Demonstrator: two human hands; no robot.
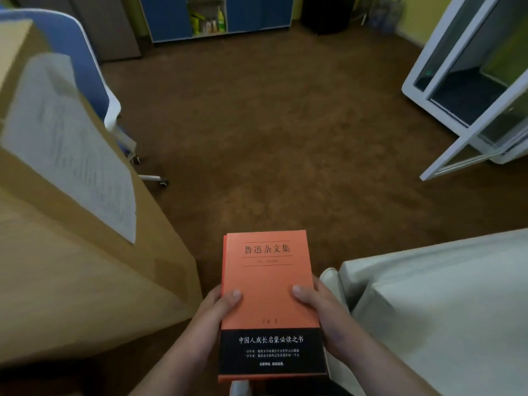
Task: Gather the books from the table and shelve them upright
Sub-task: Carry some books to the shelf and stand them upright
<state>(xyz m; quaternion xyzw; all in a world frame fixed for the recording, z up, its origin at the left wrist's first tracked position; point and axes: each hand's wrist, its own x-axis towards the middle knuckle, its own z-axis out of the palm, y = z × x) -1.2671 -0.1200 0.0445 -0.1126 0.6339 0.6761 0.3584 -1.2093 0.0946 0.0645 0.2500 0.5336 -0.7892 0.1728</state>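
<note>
An orange book (pixel 268 284) with a black band across its lower cover lies flat in both my hands, low in the middle of the view, above the brown floor. Another orange edge shows under its left side, so it may be a small stack. My left hand (pixel 215 310) grips the left edge with the thumb on the cover. On the right edge, my right hand (pixel 323 312) holds the same way.
A tan wooden table (pixel 71 281) with a printed sheet (pixel 71 155) stands at the left, a blue wheeled chair (pixel 85 58) behind it. A pale covered surface (pixel 443 310) is at the right. A white glass-door cabinet (pixel 471 90) stands open far right; a blue cabinet (pixel 214 18) stands far back.
</note>
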